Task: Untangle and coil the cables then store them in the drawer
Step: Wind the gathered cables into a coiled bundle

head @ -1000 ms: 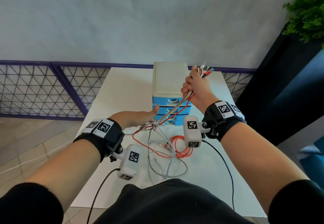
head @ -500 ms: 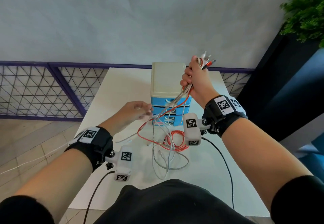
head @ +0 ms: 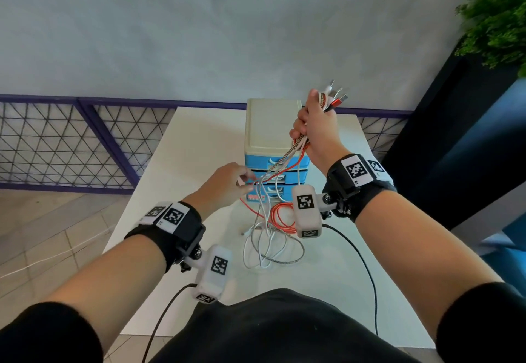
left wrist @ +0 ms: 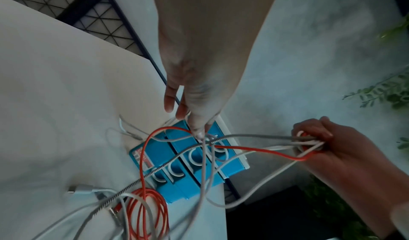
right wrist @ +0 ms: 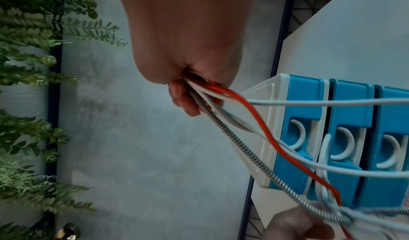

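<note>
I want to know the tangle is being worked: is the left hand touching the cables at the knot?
Touching. The left wrist view shows the left hand with its fingertips on the crossing cables.

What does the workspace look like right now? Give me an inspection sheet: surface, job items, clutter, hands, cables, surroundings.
Surface: white table.
Job's things: drawer unit with blue drawers, all closed.
Clutter: nothing seen.
Grippers: right hand raised, grips the cable bundle, plugs above the fist; left hand pinches the knot.
Cables: red cable, braided cable and white cables tangled, loose ends on the table.
Surroundings: grey wall, purple mesh railing, green plant at right.
</note>
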The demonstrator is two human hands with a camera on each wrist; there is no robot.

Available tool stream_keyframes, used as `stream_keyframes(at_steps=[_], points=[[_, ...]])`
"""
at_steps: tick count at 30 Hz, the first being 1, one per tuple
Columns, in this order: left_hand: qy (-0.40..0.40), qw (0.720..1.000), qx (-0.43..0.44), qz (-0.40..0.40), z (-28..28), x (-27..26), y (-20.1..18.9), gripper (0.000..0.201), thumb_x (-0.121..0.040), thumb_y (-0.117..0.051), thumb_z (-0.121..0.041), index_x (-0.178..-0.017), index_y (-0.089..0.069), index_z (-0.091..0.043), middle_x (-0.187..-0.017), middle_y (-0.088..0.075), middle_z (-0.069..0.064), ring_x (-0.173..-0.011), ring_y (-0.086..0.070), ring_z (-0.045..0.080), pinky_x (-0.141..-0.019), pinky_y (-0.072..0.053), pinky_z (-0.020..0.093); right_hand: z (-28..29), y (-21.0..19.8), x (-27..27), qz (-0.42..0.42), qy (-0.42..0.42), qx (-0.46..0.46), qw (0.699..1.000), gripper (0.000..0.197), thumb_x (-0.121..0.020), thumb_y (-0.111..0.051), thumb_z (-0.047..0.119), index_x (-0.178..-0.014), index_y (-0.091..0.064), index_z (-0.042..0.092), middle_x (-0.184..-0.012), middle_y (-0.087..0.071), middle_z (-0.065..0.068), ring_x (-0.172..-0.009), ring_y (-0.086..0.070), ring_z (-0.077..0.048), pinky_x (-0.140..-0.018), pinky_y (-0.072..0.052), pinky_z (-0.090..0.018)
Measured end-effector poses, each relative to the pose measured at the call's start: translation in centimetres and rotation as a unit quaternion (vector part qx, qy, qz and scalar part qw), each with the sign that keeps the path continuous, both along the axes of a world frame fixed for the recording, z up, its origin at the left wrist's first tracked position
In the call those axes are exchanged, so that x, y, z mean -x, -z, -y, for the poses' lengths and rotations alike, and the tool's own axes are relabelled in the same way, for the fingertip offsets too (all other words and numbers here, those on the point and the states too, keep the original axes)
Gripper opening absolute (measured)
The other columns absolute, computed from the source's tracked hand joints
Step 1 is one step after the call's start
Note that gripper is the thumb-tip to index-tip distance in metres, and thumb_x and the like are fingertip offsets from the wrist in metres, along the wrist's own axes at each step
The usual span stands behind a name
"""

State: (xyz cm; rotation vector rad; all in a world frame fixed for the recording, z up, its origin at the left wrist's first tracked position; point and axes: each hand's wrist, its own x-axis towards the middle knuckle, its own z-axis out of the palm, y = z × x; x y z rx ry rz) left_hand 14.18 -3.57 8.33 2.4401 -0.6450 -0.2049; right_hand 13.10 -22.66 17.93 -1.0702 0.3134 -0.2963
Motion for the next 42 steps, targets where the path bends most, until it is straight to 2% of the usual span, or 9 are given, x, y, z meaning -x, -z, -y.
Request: stream_keyframes(at_steps=[3, 10, 13, 16, 18, 23, 30, 35, 42], points=[[0.004, 1.0, 0.02, -0.024, -0.4, -0.3, 0.2, 0.001, -0.085, -0.066, -0.016, -0.085, -0.066, -0.017, -0.086, -0.065, -0.004, -0.072, -0.057, 0.003, -0.064, -0.037, 0.004, 0.6, 0.1, 0.2, -0.006, 0.003, 0.004, 1.0, 0.038, -0.098, -0.048, 0.041, -0.071, -0.033, 0.019, -0.05, -0.03, 0.005, -0.035, -0.028, -0.009, -0.037, -0.031, -0.019], [-0.112, 0.982, 0.094, -0.12, -1.9, -2.2, 1.0, 0.012, -0.093, -0.053, -0.011, -0.083, -0.059, -0.012, -0.078, -0.067, 0.004, -0.079, -0.063, 0.02, -0.078, -0.05, 0.03, 1.6, 0.6, 0.4, -0.033, 0.008, 0.069, 0.997, 0.035, -0.1, -0.046, 0.038, -0.072, -0.034, 0.021, -0.05, -0.03, 0.007, -0.035, -0.026, -0.008, -0.036, -0.028, -0.02], [-0.17, 0.963, 0.135, -0.162, -3.3, -2.6, 0.8, 0.016, -0.094, -0.051, -0.009, -0.079, -0.056, -0.011, -0.066, -0.069, -0.002, -0.063, -0.066, 0.008, -0.059, -0.048, 0.017, 2.0, 0.6, 0.5, -0.045, 0.014, 0.111, 0.993, 0.034, -0.1, -0.045, 0.036, -0.072, -0.036, 0.02, -0.044, -0.033, 0.01, -0.032, -0.028, -0.007, -0.035, -0.028, -0.018], [-0.201, 0.942, 0.203, -0.175, -3.8, -2.5, 0.3, 0.009, -0.093, -0.051, -0.004, -0.086, -0.056, -0.007, -0.066, -0.066, 0.009, -0.053, -0.062, 0.009, -0.062, -0.049, 0.025, 2.2, 0.6, 0.6, -0.072, -0.003, 0.161, 0.984, 0.03, -0.1, -0.046, 0.036, -0.076, -0.041, 0.018, -0.048, -0.037, 0.006, -0.032, -0.031, -0.008, -0.035, -0.029, -0.019], [-0.169, 0.949, 0.222, -0.148, -2.7, -2.0, -0.9, 0.01, -0.093, -0.05, -0.003, -0.086, -0.055, -0.009, -0.072, -0.061, 0.014, -0.058, -0.058, 0.017, -0.062, -0.051, 0.027, 1.7, 0.9, 0.7, -0.079, -0.051, 0.231, 0.968, 0.028, -0.1, -0.045, 0.035, -0.081, -0.048, 0.015, -0.053, -0.036, 0.003, -0.033, -0.031, -0.009, -0.034, -0.03, -0.02], [-0.065, 0.966, 0.241, -0.073, 1.1, -0.7, -4.3, 0.01, -0.091, -0.056, -0.006, -0.088, -0.063, -0.012, -0.073, -0.068, 0.002, -0.055, -0.057, -0.001, -0.059, -0.05, 0.019, -0.4, 1.5, 1.2, -0.089, -0.222, 0.399, 0.885, 0.027, -0.098, -0.051, 0.036, -0.096, -0.062, 0.012, -0.051, -0.039, 0.005, -0.035, -0.035, -0.012, -0.034, -0.035, -0.021], [-0.078, 0.948, 0.289, -0.108, 2.2, 0.2, -5.6, 0.01, -0.089, -0.058, -0.007, -0.098, -0.054, -0.008, -0.074, -0.07, 0.004, -0.045, -0.052, 0.002, -0.053, -0.05, 0.02, -0.7, 1.4, 1.4, -0.125, -0.303, 0.465, 0.823, 0.035, -0.096, -0.054, 0.041, -0.077, -0.056, 0.012, -0.055, -0.043, -0.001, -0.039, -0.036, -0.016, -0.039, -0.038, -0.023], [-0.045, 0.969, 0.203, -0.13, 2.1, 0.8, -6.3, 0.018, -0.093, -0.056, -0.03, -0.098, -0.056, -0.013, -0.08, -0.065, -0.001, -0.054, -0.051, 0.001, -0.056, -0.042, 0.021, 0.0, 1.9, 1.8, -0.097, -0.298, 0.296, 0.902, 0.036, -0.092, -0.06, 0.043, -0.095, -0.055, 0.007, -0.052, -0.033, 0.005, -0.04, -0.035, -0.009, -0.043, -0.041, -0.023], [0.096, 0.977, 0.004, -0.189, 3.4, 1.9, -6.1, 0.077, -0.067, -0.05, -0.081, -0.126, -0.053, -0.031, -0.132, -0.052, -0.008, -0.119, -0.05, 0.012, -0.106, -0.038, 0.035, -0.4, 1.6, 1.0, -0.064, -0.259, 0.115, 0.957, 0.047, -0.09, -0.046, 0.061, -0.086, -0.047, 0.014, -0.063, -0.038, 0.002, -0.055, -0.042, -0.013, -0.058, -0.04, -0.027]])
